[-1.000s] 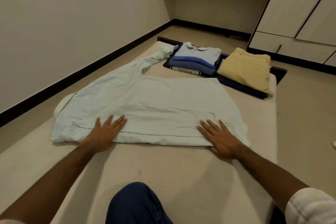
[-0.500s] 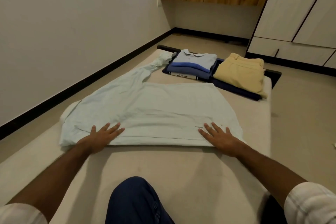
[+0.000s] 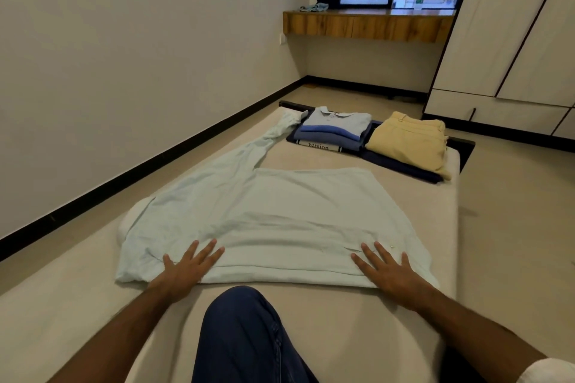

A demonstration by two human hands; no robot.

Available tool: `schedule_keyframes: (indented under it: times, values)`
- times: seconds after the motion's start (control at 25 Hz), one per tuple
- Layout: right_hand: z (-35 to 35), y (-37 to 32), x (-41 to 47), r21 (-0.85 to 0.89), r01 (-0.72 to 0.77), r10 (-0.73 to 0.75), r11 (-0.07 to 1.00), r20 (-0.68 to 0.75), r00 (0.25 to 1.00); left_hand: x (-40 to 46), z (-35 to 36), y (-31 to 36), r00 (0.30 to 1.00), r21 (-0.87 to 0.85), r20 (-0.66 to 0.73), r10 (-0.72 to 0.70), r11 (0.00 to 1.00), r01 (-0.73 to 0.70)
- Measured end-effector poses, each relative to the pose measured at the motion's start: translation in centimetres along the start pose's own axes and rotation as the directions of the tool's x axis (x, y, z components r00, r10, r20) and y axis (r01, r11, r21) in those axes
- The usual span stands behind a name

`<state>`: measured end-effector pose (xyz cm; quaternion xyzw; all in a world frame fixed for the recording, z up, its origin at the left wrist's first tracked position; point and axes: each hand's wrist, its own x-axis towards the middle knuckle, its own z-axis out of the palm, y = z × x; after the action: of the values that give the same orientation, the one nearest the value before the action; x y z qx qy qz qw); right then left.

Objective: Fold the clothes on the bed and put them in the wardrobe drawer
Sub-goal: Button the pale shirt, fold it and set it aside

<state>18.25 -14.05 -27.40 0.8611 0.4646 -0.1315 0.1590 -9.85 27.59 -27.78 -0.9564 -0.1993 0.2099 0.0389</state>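
A pale mint long-sleeved shirt [image 3: 280, 214] lies spread flat across the beige bed [image 3: 342, 314], one sleeve stretching toward the far left corner. My left hand [image 3: 183, 272] rests flat on the shirt's near left edge, fingers straight and spread. My right hand [image 3: 389, 272] presses flat on the near right edge, fingers also straight. At the far end of the bed sits a folded stack of blue shirts [image 3: 333, 130] and, to its right, folded tan trousers [image 3: 410, 141] over a dark navy garment [image 3: 401, 166]. The wardrobe drawer [image 3: 497, 110] is closed at the right.
My knee in blue jeans [image 3: 249, 336] rests on the bed's near end. A white wall runs along the left with a black skirting. A wooden ledge [image 3: 367, 25] sits under the window. Tall wardrobe doors [image 3: 513, 25] stand on the right; bare floor lies between bed and wardrobe.
The view has tilted up, showing the window. Both hands have stayed flat on the shirt's near edge, sliding slightly toward me with it.
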Motion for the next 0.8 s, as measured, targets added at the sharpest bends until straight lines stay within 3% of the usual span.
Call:
schedule_keyframes:
  times: [0.24, 0.56, 0.72, 0.8]
  values:
    - [0.4, -0.9, -2.2, 0.008, -0.024, 0.024, 1.0, -0.011, 1.0, -0.9, -1.3, -0.3, 0.995, -0.013, 0.07, 0.071, 0.997, -0.071]
    - [1.1, -0.5, -2.4, 0.107, 0.067, -0.062, 0.992, -0.043, 0.997, -3.7, 0.0, 0.8, 0.996, -0.022, 0.08, 0.037, 0.999, -0.036]
    - [0.8, 1.7, -2.2, 0.208, 0.142, -0.129, 0.968, -0.077, 0.989, -0.8, -4.0, 0.6, 0.932, -0.128, 0.355, 0.067, 0.992, -0.023]
    - [0.5, 2.1, -1.6, 0.335, 0.168, -0.111, 0.927, -0.183, 0.977, 1.9, -8.3, 0.9, 0.924, -0.163, 0.371, 0.092, 0.986, -0.032]
